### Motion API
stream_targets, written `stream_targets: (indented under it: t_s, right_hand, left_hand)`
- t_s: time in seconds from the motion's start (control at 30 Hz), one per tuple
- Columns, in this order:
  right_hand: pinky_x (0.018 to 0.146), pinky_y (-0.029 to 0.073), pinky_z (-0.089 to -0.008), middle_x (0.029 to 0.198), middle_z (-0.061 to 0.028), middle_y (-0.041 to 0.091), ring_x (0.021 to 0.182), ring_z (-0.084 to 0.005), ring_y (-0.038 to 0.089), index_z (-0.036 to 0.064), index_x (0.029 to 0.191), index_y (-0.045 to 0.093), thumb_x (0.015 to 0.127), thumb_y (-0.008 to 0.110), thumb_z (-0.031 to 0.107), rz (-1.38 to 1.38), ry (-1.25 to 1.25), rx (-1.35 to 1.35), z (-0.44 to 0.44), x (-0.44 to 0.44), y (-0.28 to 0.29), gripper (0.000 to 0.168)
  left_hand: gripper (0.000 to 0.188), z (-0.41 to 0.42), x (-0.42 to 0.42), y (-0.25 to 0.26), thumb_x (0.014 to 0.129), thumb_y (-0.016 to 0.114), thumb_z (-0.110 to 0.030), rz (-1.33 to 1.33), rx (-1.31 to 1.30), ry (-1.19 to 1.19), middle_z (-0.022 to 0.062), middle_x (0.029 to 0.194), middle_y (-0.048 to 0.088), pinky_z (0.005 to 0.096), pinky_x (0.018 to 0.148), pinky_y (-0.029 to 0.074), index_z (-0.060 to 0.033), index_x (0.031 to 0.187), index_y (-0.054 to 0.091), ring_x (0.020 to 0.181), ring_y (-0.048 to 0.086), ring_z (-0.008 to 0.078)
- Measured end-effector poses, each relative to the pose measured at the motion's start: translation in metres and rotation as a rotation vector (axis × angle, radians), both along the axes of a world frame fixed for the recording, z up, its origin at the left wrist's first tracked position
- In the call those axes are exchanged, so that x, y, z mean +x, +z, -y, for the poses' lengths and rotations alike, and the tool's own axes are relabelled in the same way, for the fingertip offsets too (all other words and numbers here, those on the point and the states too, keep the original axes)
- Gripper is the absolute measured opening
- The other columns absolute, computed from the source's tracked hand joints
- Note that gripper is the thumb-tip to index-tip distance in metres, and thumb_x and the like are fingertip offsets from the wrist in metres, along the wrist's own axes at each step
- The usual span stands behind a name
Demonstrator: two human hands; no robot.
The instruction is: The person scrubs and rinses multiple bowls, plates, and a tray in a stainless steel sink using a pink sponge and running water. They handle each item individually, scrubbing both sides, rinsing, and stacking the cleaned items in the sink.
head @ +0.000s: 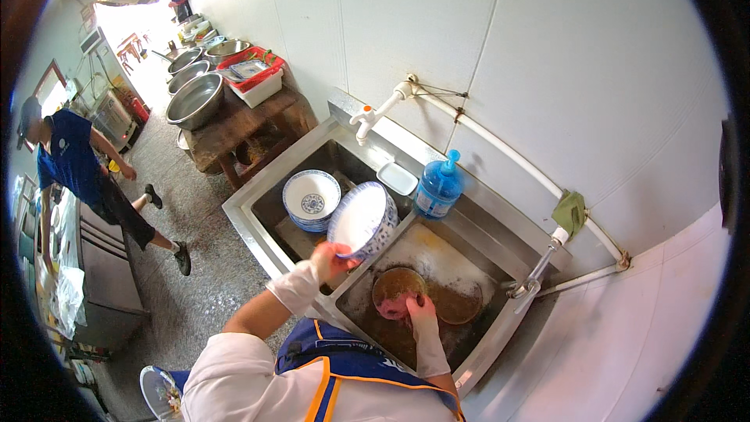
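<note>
My left hand [329, 264], in a translucent glove, grips the rim of a large blue-and-white patterned bowl [362, 220]. The bowl is tilted over the left basin and the divider of the steel sink. Behind it, a stack of similar bowls [312, 199] sits in the left basin [288, 233]. My gloved right hand [420, 308] holds a pink cloth [394, 307] in the right basin, which contains murky water with foam [433, 246]. Two round shapes show in that water: one under the cloth [399, 282], the other to its right [462, 303]. Whether they are bowls is unclear.
A blue pump bottle [438, 187] and a white soap dish [397, 179] stand along the sink. Taps project above both basins: one plastic [370, 120], one metal [533, 281]. Steel basins [196, 99] crowd a wooden table [234, 135]. At left, a person [88, 170] leans on a counter.
</note>
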State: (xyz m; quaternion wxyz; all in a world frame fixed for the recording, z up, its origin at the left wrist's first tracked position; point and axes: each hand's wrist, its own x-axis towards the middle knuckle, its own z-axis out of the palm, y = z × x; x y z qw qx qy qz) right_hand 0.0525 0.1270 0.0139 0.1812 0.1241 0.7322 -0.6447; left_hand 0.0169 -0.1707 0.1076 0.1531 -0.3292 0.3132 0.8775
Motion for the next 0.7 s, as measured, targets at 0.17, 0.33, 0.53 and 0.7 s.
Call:
stream_targets:
  t_s: [0.17,0.33,0.53,0.7]
  right_hand:
    - [0.062,0.051,-0.0335,0.093,-0.0115,0.062,0.076,-0.0236,0.062,-0.004,0.103,0.057,0.076,0.051,0.002,0.237,-0.278,-0.451,-0.024,0.041,0.047,0.028]
    - [0.05,0.043,-0.0291,0.079,-0.0072,0.057,0.061,-0.0148,0.054,-0.004,0.102,0.055,0.075,0.054,0.001,0.305,-0.369,-0.279,-0.072,0.069,0.0,0.028]
    - [0.044,0.038,-0.0323,0.068,-0.011,0.056,0.051,-0.021,0.049,0.003,0.093,0.053,0.075,0.055,0.015,0.437,-0.289,0.053,-0.103,0.085,-0.025,0.022]
    - [0.082,0.037,-0.0389,0.107,-0.0206,0.05,0.097,-0.0311,0.047,0.003,0.114,0.048,0.075,0.061,0.023,0.512,-0.233,0.31,-0.134,0.087,-0.081,0.046]
  left_hand:
    - [0.038,0.096,-0.027,0.0,0.075,0.05,-0.008,-0.06,-0.821,0.177,0.0171,0.102,0.059,0.0394,0.053,0.057,0.0007,0.112,0.048,0.08,0.062,0.0295]
    - [0.032,0.139,-0.057,-0.016,0.078,0.052,-0.001,0.12,-1.077,0.213,0.0191,0.104,0.056,0.0415,0.044,0.055,-0.0001,0.107,0.04,0.076,0.063,0.0324]
    - [0.025,0.205,-0.063,-0.106,0.08,0.054,-0.011,0.127,-1.07,0.309,0.0172,0.095,0.057,0.041,0.034,0.049,-0.0053,0.101,0.043,0.066,0.061,0.0313]
    - [0.023,0.18,-0.068,-0.072,0.087,0.048,-0.015,0.243,-0.999,0.205,0.0161,0.062,0.057,0.0391,0.031,0.044,-0.0036,0.103,0.038,0.034,0.049,0.0277]
